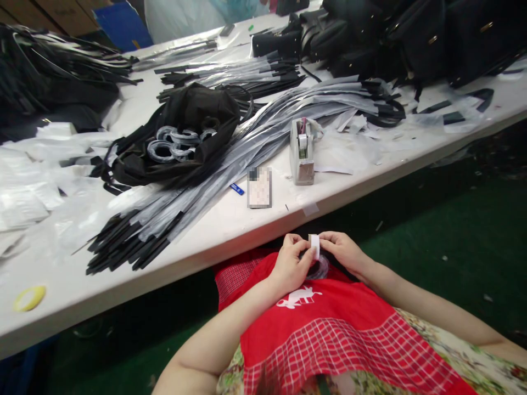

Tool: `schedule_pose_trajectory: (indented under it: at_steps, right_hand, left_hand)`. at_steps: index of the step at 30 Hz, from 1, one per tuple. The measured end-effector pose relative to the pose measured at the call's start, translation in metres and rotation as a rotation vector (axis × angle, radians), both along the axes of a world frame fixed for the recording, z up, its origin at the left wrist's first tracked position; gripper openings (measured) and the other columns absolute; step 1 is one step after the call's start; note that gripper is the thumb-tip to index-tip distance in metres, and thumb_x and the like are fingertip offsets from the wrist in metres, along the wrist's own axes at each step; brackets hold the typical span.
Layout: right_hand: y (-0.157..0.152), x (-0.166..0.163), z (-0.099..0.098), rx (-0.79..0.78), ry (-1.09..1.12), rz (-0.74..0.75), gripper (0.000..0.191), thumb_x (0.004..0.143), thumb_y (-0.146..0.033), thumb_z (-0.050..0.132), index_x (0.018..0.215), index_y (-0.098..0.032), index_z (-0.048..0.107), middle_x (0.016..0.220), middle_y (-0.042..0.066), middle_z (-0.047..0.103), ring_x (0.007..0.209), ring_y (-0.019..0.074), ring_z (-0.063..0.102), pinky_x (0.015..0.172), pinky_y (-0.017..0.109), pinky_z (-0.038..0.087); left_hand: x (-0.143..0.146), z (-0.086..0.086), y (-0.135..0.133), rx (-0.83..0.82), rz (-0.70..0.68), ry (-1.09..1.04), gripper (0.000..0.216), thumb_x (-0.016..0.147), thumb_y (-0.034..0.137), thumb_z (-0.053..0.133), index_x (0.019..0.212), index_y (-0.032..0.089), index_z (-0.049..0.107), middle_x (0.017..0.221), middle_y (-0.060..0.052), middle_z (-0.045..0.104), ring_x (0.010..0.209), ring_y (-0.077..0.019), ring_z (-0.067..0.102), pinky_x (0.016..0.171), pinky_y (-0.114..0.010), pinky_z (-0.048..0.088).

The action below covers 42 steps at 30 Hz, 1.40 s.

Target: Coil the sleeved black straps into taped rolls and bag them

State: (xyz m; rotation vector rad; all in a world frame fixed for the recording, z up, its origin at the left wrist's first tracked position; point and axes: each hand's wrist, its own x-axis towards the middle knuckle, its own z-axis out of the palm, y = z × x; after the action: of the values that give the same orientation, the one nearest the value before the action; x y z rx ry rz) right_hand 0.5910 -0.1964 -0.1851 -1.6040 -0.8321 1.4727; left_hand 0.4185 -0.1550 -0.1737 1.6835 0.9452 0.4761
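Note:
Over my lap, my left hand (293, 262) is closed on a small white roll of tape (315, 247), thumb in front and fingers behind. The fingers of my right hand (342, 249) pinch at the roll's right edge. Just beneath the roll, a clear plastic-wrapped ring (319, 269) lies against the red apron (346, 299). Whether either hand touches that ring is hidden. Nearest to my hands on the table (214, 230) stands a tape dispenser (302, 153), with a pixelated phone-sized object (259, 188) to its left.
Long plastic-sleeved black strips (247, 137) cross the table. A black bag (197, 115) bears several wrapped rings (175, 144). Black bags (411, 38) are piled at the back right. A yellow ring (29, 298) lies near the left front edge. A small blue item (237, 189) is beside the strips.

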Motion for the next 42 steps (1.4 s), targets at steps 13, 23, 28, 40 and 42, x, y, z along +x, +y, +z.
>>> schedule_pose_trajectory:
  at_steps: [13,23,28,40,42]
  right_hand:
    - [0.007,0.021,0.016,-0.048,0.078,0.249,0.034,0.065,-0.044,0.081,0.076,-0.015,0.069,0.072,0.002,0.070,0.068,0.0155,0.064,0.069,0.029,0.051]
    - [0.003,0.022,0.032,0.469,-0.550,0.695,0.017,0.089,-0.021,0.055,0.093,-0.020,0.071,0.091,0.006,0.074,0.084,0.0182,0.068,0.078,0.031,0.055]
    - [-0.010,0.020,0.030,0.708,-0.841,0.765,0.044,0.091,-0.019,0.052,0.134,-0.019,0.056,0.132,0.013,0.062,0.121,0.0252,0.059,0.104,0.041,0.049]
    - [0.119,0.069,0.032,0.622,-0.777,-0.051,0.028,0.088,-0.036,0.055,0.104,-0.019,0.071,0.105,0.009,0.073,0.096,0.0231,0.066,0.088,0.036,0.052]
    - [0.163,0.076,0.035,0.486,-0.666,-0.177,0.031,0.082,-0.042,0.058,0.093,-0.017,0.075,0.098,0.010,0.074,0.091,0.0239,0.067,0.081,0.035,0.052]
  left_hand:
    - [0.005,0.004,-0.006,-0.078,0.085,0.008,0.023,0.084,0.038,0.063,0.086,0.021,0.048,0.083,-0.002,0.061,0.077,-0.0172,0.057,0.073,-0.031,0.045]
    - [-0.007,-0.002,0.012,-0.622,-0.218,-0.013,0.033,0.070,0.041,0.071,0.088,0.015,0.064,0.075,-0.005,0.067,0.060,-0.0145,0.056,0.056,-0.027,0.042]
    - [-0.008,-0.011,0.024,-1.015,-0.004,-0.389,0.029,0.061,0.035,0.074,0.075,0.010,0.069,0.069,-0.006,0.068,0.054,-0.0100,0.053,0.054,-0.023,0.041]
    - [-0.005,-0.001,0.035,-0.702,0.279,-0.433,0.035,0.058,0.026,0.076,0.087,0.012,0.062,0.063,-0.001,0.065,0.048,-0.0069,0.047,0.048,-0.019,0.031]
    - [-0.005,-0.003,0.035,-0.676,0.284,-0.434,0.036,0.057,0.027,0.076,0.087,0.012,0.061,0.065,-0.003,0.066,0.049,-0.0081,0.049,0.048,-0.020,0.032]
